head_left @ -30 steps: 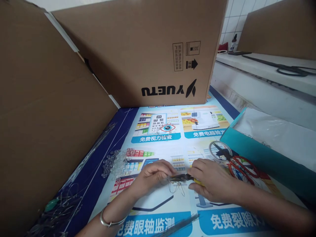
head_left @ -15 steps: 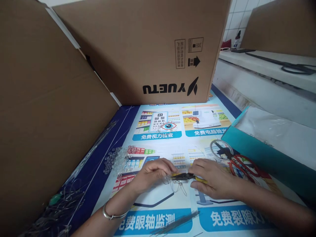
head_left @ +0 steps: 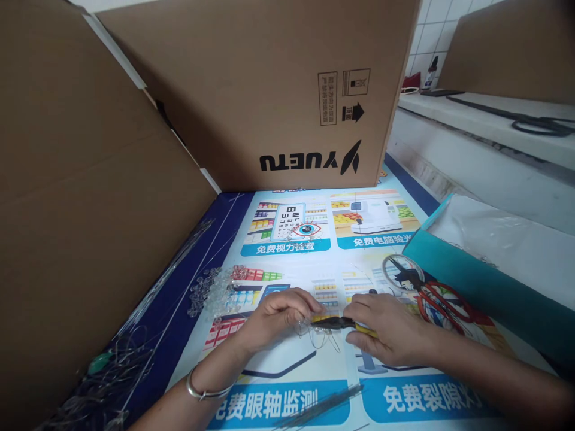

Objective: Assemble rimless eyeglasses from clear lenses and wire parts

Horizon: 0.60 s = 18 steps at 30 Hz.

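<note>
My right hand is closed round the yellow handles of a pair of black-jawed pliers, which point left. The plier tips reach the fingertips of my left hand. That hand pinches a thin wire piece, whose loops and loose ends hang below the jaws. Small clear bits seem to be on the wire, too small to make out. A pile of clear beads lies left of my left hand. Below both hands lies a bundle of straight thin wires.
Red-handled scissors rest across a round clear dish at the right. Beside them stands a teal box with a plastic bag inside. Cardboard panels wall off the back and left. Tangled wires lie at the lower left.
The pliers and my right hand have shifted very slightly. Otherwise both hands hold the same place.
</note>
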### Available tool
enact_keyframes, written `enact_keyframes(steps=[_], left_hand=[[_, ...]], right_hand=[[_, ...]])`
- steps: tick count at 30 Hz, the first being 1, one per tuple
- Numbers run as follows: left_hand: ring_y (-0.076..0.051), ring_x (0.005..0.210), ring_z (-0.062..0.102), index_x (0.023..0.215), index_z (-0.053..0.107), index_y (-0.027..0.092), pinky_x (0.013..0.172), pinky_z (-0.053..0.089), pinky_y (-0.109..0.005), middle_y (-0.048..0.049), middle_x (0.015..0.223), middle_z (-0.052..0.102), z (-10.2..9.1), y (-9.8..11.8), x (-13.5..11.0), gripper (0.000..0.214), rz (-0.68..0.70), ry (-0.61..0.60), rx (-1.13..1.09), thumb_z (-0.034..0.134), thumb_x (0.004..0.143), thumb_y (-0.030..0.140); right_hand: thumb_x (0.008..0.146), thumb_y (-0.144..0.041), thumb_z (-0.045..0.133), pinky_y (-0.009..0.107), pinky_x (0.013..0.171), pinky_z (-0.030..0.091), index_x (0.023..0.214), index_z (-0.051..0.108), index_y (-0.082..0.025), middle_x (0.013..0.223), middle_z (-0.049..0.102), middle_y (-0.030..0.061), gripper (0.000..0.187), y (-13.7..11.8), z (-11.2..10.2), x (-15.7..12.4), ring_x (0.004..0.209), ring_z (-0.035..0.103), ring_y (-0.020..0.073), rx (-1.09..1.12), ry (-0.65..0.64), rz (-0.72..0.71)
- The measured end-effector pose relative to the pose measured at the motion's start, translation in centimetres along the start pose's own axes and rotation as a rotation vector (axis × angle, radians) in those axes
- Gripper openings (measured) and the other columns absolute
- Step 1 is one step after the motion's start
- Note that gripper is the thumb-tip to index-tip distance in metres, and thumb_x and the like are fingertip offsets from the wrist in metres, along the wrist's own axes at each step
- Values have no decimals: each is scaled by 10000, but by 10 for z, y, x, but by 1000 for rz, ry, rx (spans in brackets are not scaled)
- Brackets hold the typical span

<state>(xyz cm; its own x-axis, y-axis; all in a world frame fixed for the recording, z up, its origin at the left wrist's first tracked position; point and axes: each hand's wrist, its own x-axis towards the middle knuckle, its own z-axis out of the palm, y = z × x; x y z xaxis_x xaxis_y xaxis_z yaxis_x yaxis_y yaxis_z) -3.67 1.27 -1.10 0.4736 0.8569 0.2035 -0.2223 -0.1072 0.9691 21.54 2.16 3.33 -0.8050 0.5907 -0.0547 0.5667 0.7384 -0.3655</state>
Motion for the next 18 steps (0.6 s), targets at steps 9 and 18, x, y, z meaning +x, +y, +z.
enact_keyframes(steps=[9,18], left_hand=[[-231,985,548,932,626,183,882,409,-402,-96,1112,516,5,7,1,152,0,60,89,595,802,256],[-155,775,533,832,576,155,727,409,-284,-41,817,576,9,4,1,76,-75,137,341,600,795,217]], right_hand=[[873,-400,397,308,618,321,938,528,-197,874,552,74,250,-3,8,0,772,502,219,-272,93,78],[877,-370,404,311,612,300,938,542,-179,812,537,78,244,-1,10,-2,745,476,215,-417,212,60]])
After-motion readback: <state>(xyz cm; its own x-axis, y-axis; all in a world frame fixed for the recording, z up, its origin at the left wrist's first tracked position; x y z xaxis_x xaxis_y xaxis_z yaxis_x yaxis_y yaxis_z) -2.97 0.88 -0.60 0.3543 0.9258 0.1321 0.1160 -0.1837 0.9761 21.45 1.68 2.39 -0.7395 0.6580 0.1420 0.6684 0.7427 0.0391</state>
